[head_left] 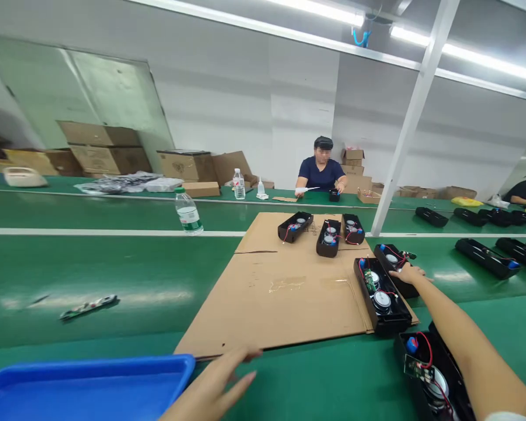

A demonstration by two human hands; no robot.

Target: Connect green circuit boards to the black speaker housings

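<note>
My right hand (411, 275) reaches out over a black speaker housing (388, 256), its fingers closed across the near part. Part of that housing is hidden beneath the hand. Just left of it lies another open speaker housing (392, 321) with two round speakers, a blue part, a green circuit board and red wires. Close to me on the right, a further housing (414, 392) shows a loose board and is partly covered by my right arm. My left hand (221, 386) hovers with fingers apart, holding nothing, between the blue tray (92, 363) and the cardboard sheet (267, 310).
Three more housings (328, 238) sit at the sheet's far end. A long circuit board (90, 307) lies left on the green table, and a water bottle (187, 213) stands behind it. A white post (414, 117) rises at right. A co-worker (321, 169) sits opposite.
</note>
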